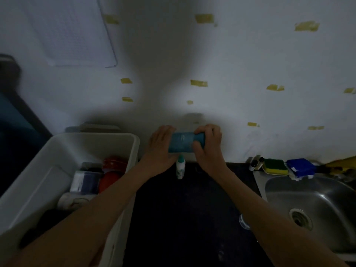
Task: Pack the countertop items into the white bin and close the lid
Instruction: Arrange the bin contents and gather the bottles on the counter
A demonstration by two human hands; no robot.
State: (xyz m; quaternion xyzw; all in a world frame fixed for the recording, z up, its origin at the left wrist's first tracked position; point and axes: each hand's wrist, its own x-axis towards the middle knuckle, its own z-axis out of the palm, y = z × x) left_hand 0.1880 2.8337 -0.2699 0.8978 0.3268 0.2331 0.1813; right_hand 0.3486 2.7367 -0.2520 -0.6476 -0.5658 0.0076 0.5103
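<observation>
Teal cylindrical container point(181, 142) held sideways between both hands, up against the white wall point(250, 64) at the back edge of the dark countertop point(192, 209); long axis running left to right, one end in each palm. Left hand point(159, 149) cupped over the left end, right hand point(209, 145) wrapped over the right end with fingers point(210, 130) curled across the top, both closed firmly on it. White bin point(133, 143) just to the left, lid off, already partly filled: red items point(111, 172), a white-and-dark package point(84, 182), other shapes too dim to name. Left hand the nearer to the bin rim, so likely a short carry leftward, then a tilt to drop the container in endwise or lay it flat. Small white bottle with a green cap point(180, 167) standing directly below the container, between the wrists, probably next to pack. Steel sink point(312, 205) at right, with a yellow-green sponge point(275, 166) and a blue sponge point(300, 167) on its back ledge. Room dim, yellowish tape strips point(199, 83) scattered on the wall.
</observation>
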